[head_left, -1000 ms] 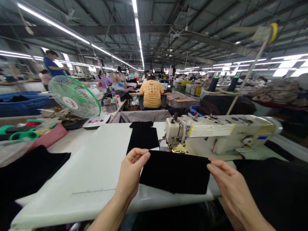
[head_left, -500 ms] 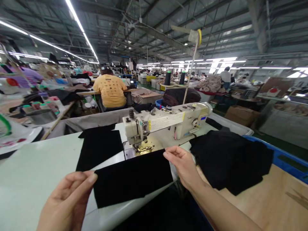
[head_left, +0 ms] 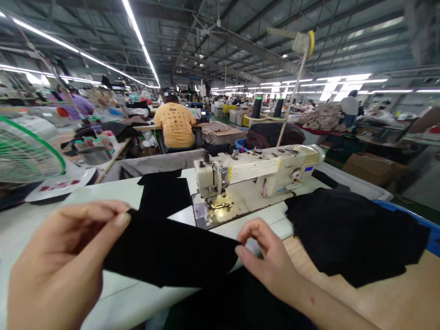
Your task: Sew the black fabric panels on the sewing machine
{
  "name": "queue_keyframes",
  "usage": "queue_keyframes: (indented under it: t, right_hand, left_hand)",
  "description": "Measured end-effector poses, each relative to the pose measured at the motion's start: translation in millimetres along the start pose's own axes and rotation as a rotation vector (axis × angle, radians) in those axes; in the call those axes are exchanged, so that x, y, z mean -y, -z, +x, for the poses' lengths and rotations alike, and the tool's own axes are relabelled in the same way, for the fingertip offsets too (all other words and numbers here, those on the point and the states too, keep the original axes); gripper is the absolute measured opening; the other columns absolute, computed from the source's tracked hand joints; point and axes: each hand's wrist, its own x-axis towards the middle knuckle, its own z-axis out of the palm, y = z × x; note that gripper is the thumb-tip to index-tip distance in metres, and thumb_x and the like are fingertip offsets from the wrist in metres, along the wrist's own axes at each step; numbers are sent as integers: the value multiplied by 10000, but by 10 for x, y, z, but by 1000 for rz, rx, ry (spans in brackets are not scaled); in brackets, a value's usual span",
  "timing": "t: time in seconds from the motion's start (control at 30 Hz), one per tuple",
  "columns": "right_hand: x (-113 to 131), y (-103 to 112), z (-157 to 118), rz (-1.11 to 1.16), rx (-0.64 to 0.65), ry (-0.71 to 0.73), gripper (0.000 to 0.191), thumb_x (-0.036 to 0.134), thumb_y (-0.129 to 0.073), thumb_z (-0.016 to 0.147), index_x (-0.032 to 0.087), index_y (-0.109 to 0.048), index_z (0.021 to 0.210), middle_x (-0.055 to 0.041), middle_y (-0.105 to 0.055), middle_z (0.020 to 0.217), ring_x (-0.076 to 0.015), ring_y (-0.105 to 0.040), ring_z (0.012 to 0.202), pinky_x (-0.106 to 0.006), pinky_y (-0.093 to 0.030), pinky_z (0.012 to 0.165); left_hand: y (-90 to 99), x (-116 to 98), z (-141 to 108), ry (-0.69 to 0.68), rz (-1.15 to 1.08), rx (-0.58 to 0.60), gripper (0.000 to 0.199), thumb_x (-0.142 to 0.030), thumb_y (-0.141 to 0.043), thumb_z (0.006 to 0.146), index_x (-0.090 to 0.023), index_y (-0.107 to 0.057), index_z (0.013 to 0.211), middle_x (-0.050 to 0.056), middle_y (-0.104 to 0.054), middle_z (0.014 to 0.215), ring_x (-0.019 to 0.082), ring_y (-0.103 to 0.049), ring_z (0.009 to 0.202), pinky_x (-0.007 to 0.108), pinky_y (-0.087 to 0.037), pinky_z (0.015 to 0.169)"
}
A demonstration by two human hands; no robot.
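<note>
A black fabric panel (head_left: 175,254) stretches between my two hands in front of the sewing machine (head_left: 254,172). My left hand (head_left: 65,261) pinches its upper left corner between thumb and fingers. At the upper right corner, the thumb and forefinger of my right hand (head_left: 271,261) are closed on the cloth. Behind the panel, another black piece (head_left: 165,196) lies on the pale table (head_left: 120,284), left of the needle area. A heap of black cloth (head_left: 354,233) rests to the right of my right hand.
A green-rimmed fan (head_left: 30,151) stands at the left. Two dark thread cones (head_left: 257,108) and a thread stand (head_left: 292,91) rise behind the machine. A person in a yellow shirt (head_left: 175,124) sits further back. A blue crate (head_left: 433,233) is at the right.
The held panel has come nearer and away from the machine; its left end has risen and its right end dropped. The view has turned left, bringing more of the fan into sight.
</note>
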Motion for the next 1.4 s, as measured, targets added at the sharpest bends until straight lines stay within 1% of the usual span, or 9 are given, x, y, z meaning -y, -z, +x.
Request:
queue_keyframes:
  t: [0.07,0.13,0.23,0.3,0.47,0.63,0.83,1.23,1.4]
  right_hand:
    - [44,-115,-154,-69,148,113,144,119,-620,801,241,-565,854,14,-593,812,-148,-574,761,-273,-478,731]
    - [-21,-236,-264,-88,259,192,149,93,-596,806,236,-553,806,17,-582,767,-140,-559,710,-263,-467,679]
    - [-340,-371,-321,-189,309,213,154,74,-588,844,222,-579,802,5,-623,767,-145,-586,723,-260,-473,684]
    - [-614,-392,-308,-321,345,280,142,69,-583,872,210,-599,863,-17,-656,812,-163,-607,770,-275,-487,719]
    - [-974,-248,-257,-690,472,592,178,49,-461,938,174,-585,967,-60,-656,857,-200,-571,787,-308,-474,708]
    - [-966,-141,-217,-858,458,690,199,39,-430,923,182,-565,895,-37,-613,775,-192,-526,711,-320,-434,667]
    - [-1031,-180,-114,-934,410,686,155,40,-524,852,180,-585,879,-55,-651,884,-221,-567,819,-352,-445,714]
    - [-1091,-224,-128,-788,360,624,198,23,-495,855,161,-618,926,-83,-694,934,-224,-629,893,-364,-542,804]
    - [-1064,-176,-147,-757,397,606,221,32,-498,875,152,-639,996,-99,-709,1000,-227,-642,956,-378,-558,870]
  left_hand:
    - [-105,-109,254,-208,225,149,180,-364,-714,728,-230,-602,773,-36,-675,872,184,-619,844,315,-469,854]
    - [-318,0,464,-263,439,494,137,-330,-592,786,-198,-615,756,-4,-661,796,181,-602,768,309,-455,772]
    - [-727,564,558,-50,505,894,14,-190,-574,678,-204,-570,679,-20,-587,640,163,-532,619,278,-420,626]
    - [-965,1026,459,-1,483,953,70,-148,-580,646,-207,-541,652,-30,-572,609,157,-538,604,266,-427,608]
    - [-1176,1670,83,39,440,896,114,-159,-596,689,-209,-496,668,-26,-563,654,154,-552,636,266,-440,626]
    - [-1149,1765,34,59,431,847,92,-138,-572,699,-206,-514,678,-22,-569,686,149,-546,663,265,-436,658]
    - [-1374,1900,251,139,462,843,122,-154,-630,662,-203,-519,670,-31,-598,656,146,-580,637,249,-443,615]
    - [-1508,1858,358,132,624,888,149,-145,-689,690,-176,-623,820,-21,-645,690,164,-639,665,238,-480,605]
    - [-1353,1487,65,22,826,694,285,-179,-674,786,-117,-600,1054,175,-645,1104,331,-605,1071,441,-499,878]
